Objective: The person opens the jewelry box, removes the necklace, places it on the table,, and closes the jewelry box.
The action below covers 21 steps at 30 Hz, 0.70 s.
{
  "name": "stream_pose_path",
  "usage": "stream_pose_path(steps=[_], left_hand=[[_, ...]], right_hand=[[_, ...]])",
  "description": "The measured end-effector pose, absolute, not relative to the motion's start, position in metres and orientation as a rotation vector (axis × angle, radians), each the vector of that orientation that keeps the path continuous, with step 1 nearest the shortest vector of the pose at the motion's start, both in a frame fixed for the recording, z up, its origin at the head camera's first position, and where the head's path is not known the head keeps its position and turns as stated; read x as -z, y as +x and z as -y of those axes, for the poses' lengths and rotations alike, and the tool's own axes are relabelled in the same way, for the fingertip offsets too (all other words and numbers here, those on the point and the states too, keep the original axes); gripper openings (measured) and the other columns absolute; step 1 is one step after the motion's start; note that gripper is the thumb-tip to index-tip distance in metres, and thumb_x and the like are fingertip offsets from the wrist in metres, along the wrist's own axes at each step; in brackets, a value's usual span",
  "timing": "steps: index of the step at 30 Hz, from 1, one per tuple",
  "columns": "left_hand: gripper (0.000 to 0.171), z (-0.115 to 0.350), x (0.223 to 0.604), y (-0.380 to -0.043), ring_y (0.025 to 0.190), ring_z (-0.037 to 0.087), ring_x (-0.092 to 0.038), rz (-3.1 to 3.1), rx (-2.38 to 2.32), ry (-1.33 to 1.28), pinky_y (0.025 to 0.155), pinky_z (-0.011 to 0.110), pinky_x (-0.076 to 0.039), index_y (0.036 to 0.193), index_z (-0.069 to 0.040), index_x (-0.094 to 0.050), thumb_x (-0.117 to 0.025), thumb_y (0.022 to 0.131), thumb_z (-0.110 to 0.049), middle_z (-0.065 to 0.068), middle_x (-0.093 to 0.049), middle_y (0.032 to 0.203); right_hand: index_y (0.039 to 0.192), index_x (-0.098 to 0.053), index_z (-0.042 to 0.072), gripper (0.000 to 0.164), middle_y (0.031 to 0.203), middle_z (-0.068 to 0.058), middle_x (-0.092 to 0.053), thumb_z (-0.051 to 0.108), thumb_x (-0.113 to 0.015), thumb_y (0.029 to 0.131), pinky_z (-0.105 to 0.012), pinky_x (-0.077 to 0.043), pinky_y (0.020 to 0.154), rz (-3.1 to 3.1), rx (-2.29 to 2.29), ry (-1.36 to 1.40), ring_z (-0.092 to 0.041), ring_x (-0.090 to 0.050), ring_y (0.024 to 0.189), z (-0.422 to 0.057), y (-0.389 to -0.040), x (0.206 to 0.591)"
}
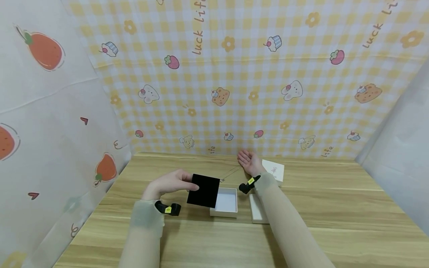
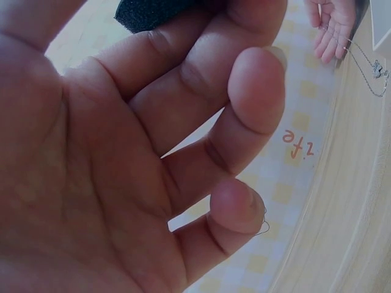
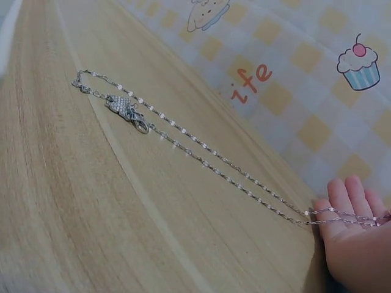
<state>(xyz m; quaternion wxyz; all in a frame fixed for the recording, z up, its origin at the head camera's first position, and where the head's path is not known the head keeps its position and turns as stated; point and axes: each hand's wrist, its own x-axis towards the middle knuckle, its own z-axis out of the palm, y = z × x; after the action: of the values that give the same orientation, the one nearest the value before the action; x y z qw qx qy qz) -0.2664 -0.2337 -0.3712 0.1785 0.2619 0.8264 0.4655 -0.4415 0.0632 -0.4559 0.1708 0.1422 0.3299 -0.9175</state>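
My left hand (image 1: pixel 175 183) pinches a black square pad (image 1: pixel 206 191) between thumb and fingers, holding it tilted over the left side of an open white box (image 1: pixel 223 214). In the left wrist view, the edge of the black foam pad (image 2: pixel 146 15) shows at the top, and the other fingers curl loosely. My right hand (image 1: pixel 250 162) is palm up near the back of the table, its fingers extended. A silver chain necklace (image 3: pixel 211 163) runs across those fingers. Its sparkling pendant (image 3: pixel 122 108) and clasp end extend leftward above the wood.
A white box with script lettering (image 1: pixel 274 170) sits behind the right wrist. A flat white box piece (image 1: pixel 257 210) lies partly hidden under the right forearm. The wooden table (image 1: pixel 335 212) meets a yellow checked cloth (image 1: pixel 251 74) at the back.
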Motion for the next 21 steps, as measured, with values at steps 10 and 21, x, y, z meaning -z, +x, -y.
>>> stream_pose_path(steps=[10, 21], left_hand=[[0.02, 0.2321, 0.3719, -0.2664, 0.071, 0.015, -0.054, -2.324, -1.327, 0.74, 0.078, 0.046, -0.046, 0.077, -0.005, -0.066, -0.065, 0.09, -0.02, -0.003, -0.062, 0.072], [0.02, 0.232, 0.3737, -0.2673, 0.071, 0.018, -0.055, -2.327, -1.32, 0.747, 0.077, 0.043, -0.046, 0.077, -0.003, -0.065, -0.064, 0.09, -0.019, -0.003, -0.062, 0.071]], right_hand=[[0.154, -0.016, 0.006, 0.049, 0.159, -0.01, -0.02, 0.022, -0.017, 0.108, -0.031, -0.02, 0.114, -0.832, 2.655, 0.403, -0.021, -0.024, 0.143, -0.0687, -0.4399, 0.4568], [0.154, -0.014, 0.006, 0.05, 0.159, -0.01, -0.019, 0.022, -0.018, 0.108, -0.031, -0.02, 0.113, -0.835, 2.676, 0.451, -0.022, -0.024, 0.143, -0.0695, -0.4399, 0.4521]])
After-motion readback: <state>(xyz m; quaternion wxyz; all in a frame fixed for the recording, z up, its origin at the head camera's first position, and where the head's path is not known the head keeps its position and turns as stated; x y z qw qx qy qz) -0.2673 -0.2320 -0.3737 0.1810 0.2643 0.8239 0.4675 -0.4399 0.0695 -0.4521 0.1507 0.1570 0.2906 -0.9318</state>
